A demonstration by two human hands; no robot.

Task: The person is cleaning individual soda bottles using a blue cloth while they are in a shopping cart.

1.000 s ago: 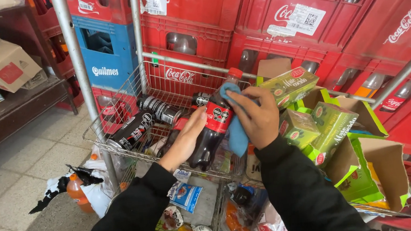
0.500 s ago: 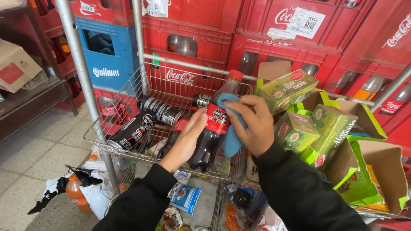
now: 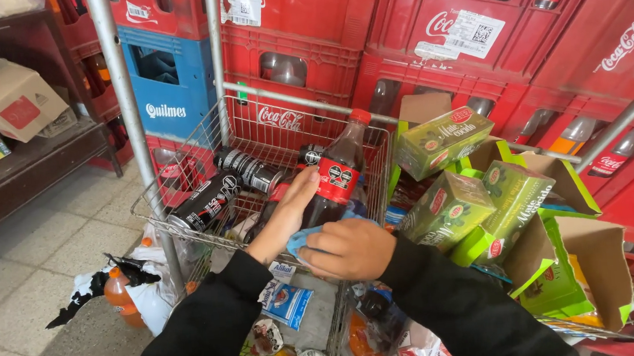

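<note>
The left hand (image 3: 289, 212) is wrapped around the lower body of a dark cola bottle (image 3: 338, 175) with a red cap and red label, fingers curled on its near side, holding it tilted with the cap pointing to about 1 o'clock. The bottle stands over the wire basket (image 3: 180, 166), near the middle of the view. The right hand (image 3: 349, 249) sits just below, at 6 o'clock from the bottle, closed on a blue cloth (image 3: 301, 239) that it presses against the bottle's base (only a fold of the cloth shows past the knuckles). Both arms wear black sleeves.

At 9 o'clock from the bottle, several black cans (image 3: 221, 187) lie on their sides in the basket. At 3 o'clock, green cartons (image 3: 446, 139) are stacked loosely beside open brown cardboard boxes (image 3: 587, 255). Red bottle crates (image 3: 532, 40) fill the background from 12 to 3 o'clock, with one blue crate (image 3: 167, 88) at 10 o'clock. A small orange bottle (image 3: 117, 288) lies among bags on the tiled floor at 8 o'clock
</note>
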